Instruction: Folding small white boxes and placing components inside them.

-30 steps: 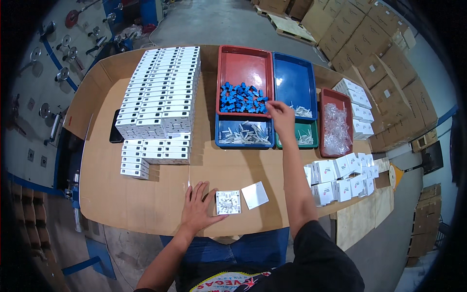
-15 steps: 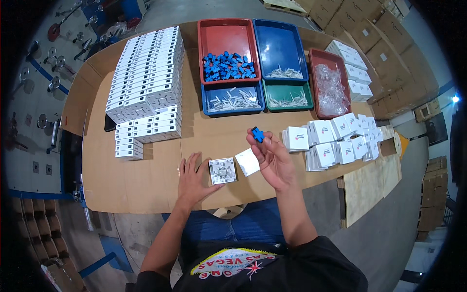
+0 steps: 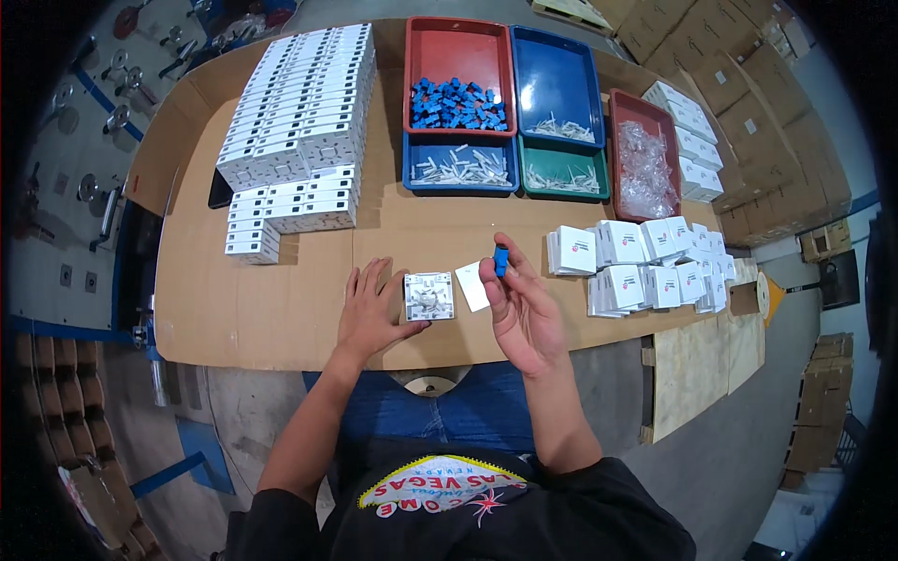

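Observation:
My right hand (image 3: 529, 313) is raised above the near part of the table and pinches a small blue plastic connector (image 3: 501, 262) between thumb and fingertips. Flat on the cardboard tabletop, my left hand (image 3: 371, 307) has its fingers spread, with the thumb at the lower edge of a square white plastic box (image 3: 428, 296). That box lies with its moulded inside facing up. Between it and my right hand is a flat white square cover (image 3: 473, 286), partly hidden by the right fingers.
Stacked white boxes (image 3: 299, 112) rise at the left. A red tray (image 3: 460, 37) of blue connectors, blue (image 3: 557, 56) and green (image 3: 564, 193) trays of small white parts, and a red tray (image 3: 645, 112) of clear bags stand behind. White covers (image 3: 621, 244) lie in piles at the right.
The blue connector has been turned in my right fingers and now shows a narrower side. My left hand stays beside the white box. The whole view has shifted slightly.

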{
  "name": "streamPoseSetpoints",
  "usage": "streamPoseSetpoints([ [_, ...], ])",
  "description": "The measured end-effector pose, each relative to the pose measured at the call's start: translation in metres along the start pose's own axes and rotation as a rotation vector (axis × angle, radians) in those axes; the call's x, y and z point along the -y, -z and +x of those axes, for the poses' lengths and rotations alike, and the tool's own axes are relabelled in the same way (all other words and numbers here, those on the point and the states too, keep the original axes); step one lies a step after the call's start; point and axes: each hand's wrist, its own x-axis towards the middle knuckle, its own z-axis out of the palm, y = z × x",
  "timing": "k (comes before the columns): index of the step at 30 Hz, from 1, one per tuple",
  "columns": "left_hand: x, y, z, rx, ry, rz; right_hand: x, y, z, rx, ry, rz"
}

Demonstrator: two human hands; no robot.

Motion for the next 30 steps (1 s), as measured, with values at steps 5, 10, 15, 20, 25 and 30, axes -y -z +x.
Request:
streamPoseSetpoints([
  [5, -0.001, 0.002, -0.001, 0.011, 0.004, 0.005, -0.001, -0.009, -0.005, 0.004, -0.065, 0.025],
  [10, -0.001, 0.003, -0.004, 0.019, -0.005, -0.005, -0.006, -0.008, -0.007, 0.094, -0.146, 0.025],
  [15, 0.002, 0.0, -0.008, 0.002, -0.008, -0.035, -0.011, -0.003, -0.005, 0.11, -0.162, -0.03],
  [20, 0.007, -0.006, -0.003, -0.055, -0.035, -0.028, -0.016, 0.018, 0.01, -0.1, -0.001, -0.702],
  [25, 0.011, -0.004, -0.001, -0.075, -0.033, -0.065, -0.035, 0.066, 0.03, -0.278, -0.009, -0.94],
  [30, 0.013, -0.007, -0.004, -0.079, -0.044, -0.049, -0.055, 0.079, 0.034, -0.265, -0.102, -1.013],
])
